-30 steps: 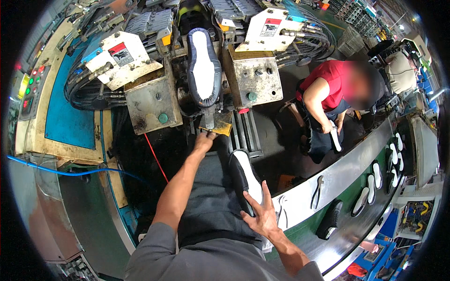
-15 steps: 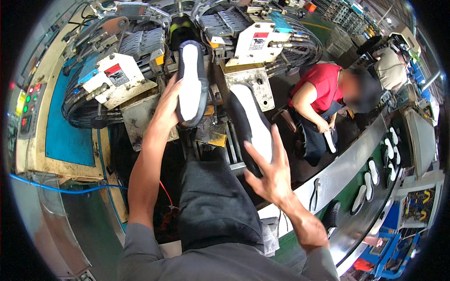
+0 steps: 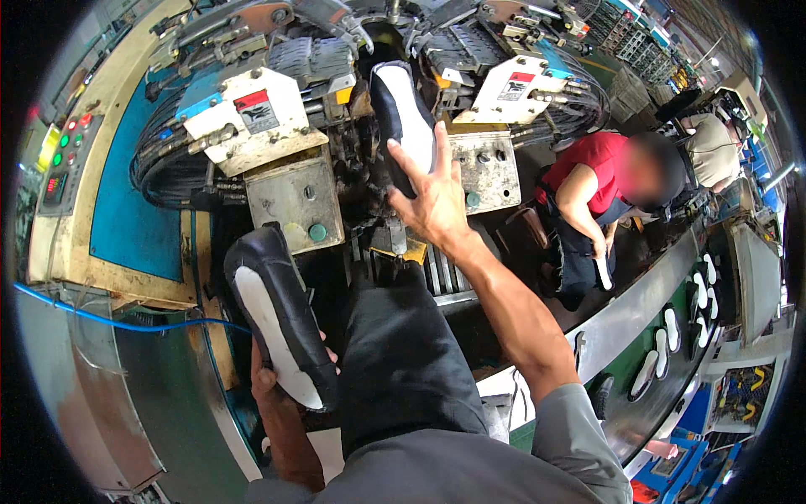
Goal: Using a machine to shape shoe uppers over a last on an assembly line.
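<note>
Sole side up, a black shoe upper with a white insole board (image 3: 273,332) is tilted at my lower left. My left hand (image 3: 265,380) is closed round its near end; part of the hand is hidden beneath it. Ahead, at the middle of the machine, another black shoe upper with a white insole board (image 3: 410,105) sits sole side up. Across its near end lies my right hand (image 3: 438,206), thumb and fingers spread to both sides, gripping it. That shoe's far end reaches in between the machine's jaws.
Two white machine heads with warning labels (image 3: 254,111) and hoses flank the shoe. A control panel (image 3: 63,172) stands at the left. To the right, a person in red (image 3: 588,181) handles a shoe piece beside a conveyor (image 3: 621,336) carrying several shoes (image 3: 645,374).
My left hand has drawn a shoe out of the machine and down to the lower left. My right hand has carried the other shoe leftward and forward into the machine.
</note>
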{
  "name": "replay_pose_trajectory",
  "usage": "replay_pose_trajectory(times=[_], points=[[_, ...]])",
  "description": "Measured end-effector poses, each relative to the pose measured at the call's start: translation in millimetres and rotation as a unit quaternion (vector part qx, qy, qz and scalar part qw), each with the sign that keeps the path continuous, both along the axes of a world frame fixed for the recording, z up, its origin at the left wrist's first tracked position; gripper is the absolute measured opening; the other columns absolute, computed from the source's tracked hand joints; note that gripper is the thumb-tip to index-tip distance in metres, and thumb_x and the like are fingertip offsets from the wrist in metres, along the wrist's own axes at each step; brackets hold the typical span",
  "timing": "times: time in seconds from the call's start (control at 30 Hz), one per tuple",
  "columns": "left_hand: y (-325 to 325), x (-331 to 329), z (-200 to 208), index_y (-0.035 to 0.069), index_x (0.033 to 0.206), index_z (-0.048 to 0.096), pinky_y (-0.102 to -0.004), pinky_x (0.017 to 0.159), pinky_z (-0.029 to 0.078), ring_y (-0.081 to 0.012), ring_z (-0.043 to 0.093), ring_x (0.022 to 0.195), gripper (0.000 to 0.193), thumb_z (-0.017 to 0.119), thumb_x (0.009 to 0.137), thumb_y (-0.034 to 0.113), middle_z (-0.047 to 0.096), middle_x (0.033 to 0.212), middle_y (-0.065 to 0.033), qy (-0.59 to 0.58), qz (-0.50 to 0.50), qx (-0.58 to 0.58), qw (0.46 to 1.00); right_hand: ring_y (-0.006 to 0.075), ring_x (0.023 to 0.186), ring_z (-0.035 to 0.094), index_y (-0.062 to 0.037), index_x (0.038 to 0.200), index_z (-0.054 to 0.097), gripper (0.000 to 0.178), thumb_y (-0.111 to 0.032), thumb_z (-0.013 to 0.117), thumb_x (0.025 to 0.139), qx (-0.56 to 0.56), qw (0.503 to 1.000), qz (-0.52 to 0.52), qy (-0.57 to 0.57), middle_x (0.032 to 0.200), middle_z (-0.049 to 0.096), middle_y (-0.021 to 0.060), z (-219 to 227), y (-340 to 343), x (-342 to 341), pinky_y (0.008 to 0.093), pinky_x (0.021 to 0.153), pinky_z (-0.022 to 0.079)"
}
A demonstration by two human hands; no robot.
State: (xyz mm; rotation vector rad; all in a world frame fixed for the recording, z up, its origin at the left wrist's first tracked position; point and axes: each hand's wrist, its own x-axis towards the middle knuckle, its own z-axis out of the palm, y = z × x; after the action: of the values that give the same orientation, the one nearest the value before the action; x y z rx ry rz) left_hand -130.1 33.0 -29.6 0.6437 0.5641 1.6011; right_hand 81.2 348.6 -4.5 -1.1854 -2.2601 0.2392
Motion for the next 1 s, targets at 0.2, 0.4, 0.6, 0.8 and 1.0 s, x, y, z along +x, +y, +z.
replay_pose_trajectory(times=[0.2, 0.4, 0.6, 0.8, 1.0], points=[[-31, 1, -20, -0.007, 0.163, 0.03, -0.0631, 0.088, 0.065, -0.0504, 0.073, 0.111, 0.101, 0.078, 0.098, 0.052, 0.058, 0.14, -0.035, -0.049, -0.009, -0.017, 0.999, 0.0624, 0.135, 0.051, -0.0373, 0.162, 0.055, 0.079, -0.03, 0.083, 0.089, -0.009, 1.0, -0.015, -0.011, 0.176, 0.009, 0.0389, -9, -7, -12, 0.0608, 0.116, 0.049], [-49, 23, -22, -0.009, 0.158, 0.035, -0.0651, 0.081, 0.066, -0.0517, 0.076, 0.099, 0.103, 0.084, 0.093, 0.055, 0.063, 0.128, -0.0379, -0.009, 0.048, -0.062, 0.997, 0.0632, 0.136, 0.051, -0.0384, 0.163, 0.052, 0.083, -0.029, 0.085, 0.088, -0.048, 0.998, -0.041, -0.003, 0.176, 0.009, 0.0388, -12, -5, -9, 0.0595, 0.117, 0.049], [-58, 40, -25, -0.003, 0.161, 0.035, -0.0637, 0.078, 0.066, -0.0501, 0.077, 0.097, 0.105, 0.076, 0.093, 0.066, 0.065, 0.127, -0.0353, -0.077, 0.007, -0.13, 0.988, 0.0656, 0.145, 0.038, -0.0308, 0.165, 0.052, 0.084, -0.03, 0.085, 0.088, 0.056, 0.998, 0.002, -0.037, 0.174, 0.008, 0.0432, -21, -4, -8, 0.0633, 0.123, 0.042], [-37, 55, -27, 0.005, 0.162, 0.038, -0.0575, 0.077, 0.068, -0.0451, 0.078, 0.091, 0.099, 0.07, 0.094, 0.069, 0.07, 0.12, -0.0299, 0.009, 0.037, -0.145, 0.989, 0.0583, 0.162, 0.017, -0.0096, 0.163, 0.049, 0.085, -0.024, 0.082, 0.086, 0.115, 0.99, 0.079, -0.005, 0.172, 0.021, 0.0407, -38, -12, -10, 0.0706, 0.132, 0.017], [-7, 69, -16, 0.01, 0.166, 0.035, -0.0569, 0.086, 0.069, -0.0396, 0.076, 0.107, 0.104, 0.078, 0.088, 0.063, 0.066, 0.129, -0.0225, 0.07, 0.074, -0.186, 0.977, 0.0595, 0.161, 0.018, -0.0103, 0.165, 0.047, 0.089, -0.019, 0.082, 0.083, 0.113, 0.991, 0.074, -0.004, 0.17, 0.025, 0.0412, -43, -12, -18, 0.0714, 0.131, 0.017]])
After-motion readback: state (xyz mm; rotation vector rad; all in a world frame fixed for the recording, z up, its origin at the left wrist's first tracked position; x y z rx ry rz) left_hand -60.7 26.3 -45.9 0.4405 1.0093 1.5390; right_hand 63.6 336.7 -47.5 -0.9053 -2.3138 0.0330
